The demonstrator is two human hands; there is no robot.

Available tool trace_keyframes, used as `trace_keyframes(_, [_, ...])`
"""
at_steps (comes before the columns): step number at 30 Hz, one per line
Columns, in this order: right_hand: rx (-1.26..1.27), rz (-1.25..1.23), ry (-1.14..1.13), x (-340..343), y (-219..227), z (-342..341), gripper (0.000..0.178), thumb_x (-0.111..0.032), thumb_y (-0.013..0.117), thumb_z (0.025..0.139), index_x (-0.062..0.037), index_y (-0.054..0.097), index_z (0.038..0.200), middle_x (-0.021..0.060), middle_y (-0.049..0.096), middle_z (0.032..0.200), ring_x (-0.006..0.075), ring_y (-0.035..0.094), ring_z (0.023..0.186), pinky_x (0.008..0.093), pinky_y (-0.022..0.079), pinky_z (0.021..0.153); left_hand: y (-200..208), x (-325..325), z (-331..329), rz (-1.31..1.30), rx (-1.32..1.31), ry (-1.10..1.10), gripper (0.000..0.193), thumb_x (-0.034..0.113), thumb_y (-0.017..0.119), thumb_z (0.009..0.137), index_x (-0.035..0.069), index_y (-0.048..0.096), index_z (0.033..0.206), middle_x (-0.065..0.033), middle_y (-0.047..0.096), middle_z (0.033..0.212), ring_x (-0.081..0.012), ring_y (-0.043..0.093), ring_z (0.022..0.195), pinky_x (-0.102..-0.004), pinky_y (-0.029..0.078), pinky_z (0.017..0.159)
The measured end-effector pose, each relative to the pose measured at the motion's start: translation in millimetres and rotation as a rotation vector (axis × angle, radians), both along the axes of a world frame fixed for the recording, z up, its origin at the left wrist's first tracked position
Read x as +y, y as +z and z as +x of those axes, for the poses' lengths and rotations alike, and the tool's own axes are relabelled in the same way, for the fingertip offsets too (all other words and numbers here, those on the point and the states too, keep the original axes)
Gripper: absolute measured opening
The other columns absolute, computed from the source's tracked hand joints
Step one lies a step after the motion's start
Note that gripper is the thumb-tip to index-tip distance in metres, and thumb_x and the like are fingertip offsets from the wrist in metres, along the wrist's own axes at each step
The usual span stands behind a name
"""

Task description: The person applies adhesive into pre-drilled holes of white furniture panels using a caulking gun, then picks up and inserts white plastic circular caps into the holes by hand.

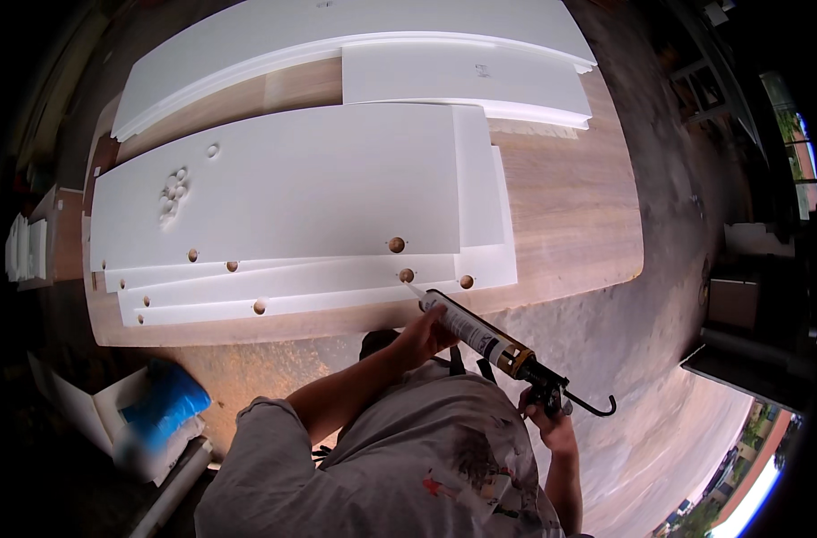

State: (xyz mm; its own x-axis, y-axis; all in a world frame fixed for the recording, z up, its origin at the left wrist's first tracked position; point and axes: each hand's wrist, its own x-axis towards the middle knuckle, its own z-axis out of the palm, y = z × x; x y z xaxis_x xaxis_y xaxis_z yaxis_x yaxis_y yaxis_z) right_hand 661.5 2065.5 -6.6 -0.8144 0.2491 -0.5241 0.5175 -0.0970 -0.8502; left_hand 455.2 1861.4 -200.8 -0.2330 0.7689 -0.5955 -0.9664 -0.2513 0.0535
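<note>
My right hand (552,425) is closed round the handle and trigger of a caulking gun (476,337). Near the front of its cartridge, my left hand (428,335) wraps round the tube and steadies it. The pale nozzle (415,290) points up and left, its tip at or very near a round hole (406,275) in a white panel. That panel belongs to a stack of white panels (292,179), staggered so that several drilled holes show along their near edges. A cluster of small white rings (173,193) lies on the top panel, with a single ring (213,151) apart.
The panels rest on a wood-grain tabletop (570,197). More white boards (355,31) lie stacked along its far side. On the floor at lower left are an open carton (77,403) and a blue plastic bag (171,394). A dark bench (758,363) stands at the right.
</note>
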Motion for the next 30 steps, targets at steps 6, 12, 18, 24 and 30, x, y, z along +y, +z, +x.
trace_keyframes(6, [0.010,0.084,-0.268,-8.2,17.6,47.0,0.020,-0.020,0.060,0.096,-0.0012,0.058,0.099,0.0052,0.060,0.087,0.0150,0.058,0.078,0.0308,0.048,0.068,17.7,64.3,9.5,0.049,0.015,-0.235,0.038,0.038,0.053,0.101,0.003,0.057,0.113,-0.0103,0.067,0.103,-0.0220,0.069,0.093,-0.0366,0.058,0.086])
trace_keyframes(12, [-0.020,0.115,-0.468,-14.8,3.8,62.7,0.029,-0.018,0.061,0.095,0.0005,0.055,0.117,0.0043,0.061,0.080,0.0135,0.060,0.067,0.0271,0.050,0.063,5.2,109.7,24.8,-0.058,0.009,-0.385,0.039,0.039,0.054,0.099,0.002,0.060,0.107,-0.0115,0.069,0.095,-0.0228,0.070,0.085,-0.0358,0.060,0.078])
trace_keyframes(18, [-0.058,0.110,-0.490,-18.2,-17.6,58.8,0.037,-0.017,0.062,0.096,0.0008,0.052,0.127,0.0021,0.059,0.075,0.0112,0.058,0.063,0.0256,0.048,0.059,-16.8,111.2,21.8,-0.145,0.003,-0.403,0.039,0.040,0.054,0.099,0.002,0.059,0.106,-0.0123,0.068,0.093,-0.0248,0.071,0.082,-0.0367,0.061,0.076])
trace_keyframes(24, [-0.064,0.148,-0.496,-22.0,-21.7,57.0,0.036,-0.015,0.062,0.096,0.0016,0.052,0.126,0.0014,0.058,0.075,0.0108,0.056,0.062,0.0257,0.047,0.058,-17.1,109.7,16.4,-0.112,0.021,-0.407,0.038,0.039,0.053,0.100,0.002,0.058,0.107,-0.0121,0.068,0.093,-0.0245,0.070,0.081,-0.0364,0.061,0.075])
trace_keyframes(30, [-0.073,0.165,-0.408,-31.1,-19.3,52.8,0.050,-0.027,0.065,0.095,0.0024,0.050,0.132,0.0069,0.063,0.086,0.0145,0.063,0.074,0.0293,0.053,0.069,-16.4,104.3,9.2,-0.118,0.018,-0.426,0.039,0.040,0.051,0.100,0.002,0.058,0.108,-0.0122,0.067,0.093,-0.0235,0.070,0.080,-0.0360,0.060,0.074])
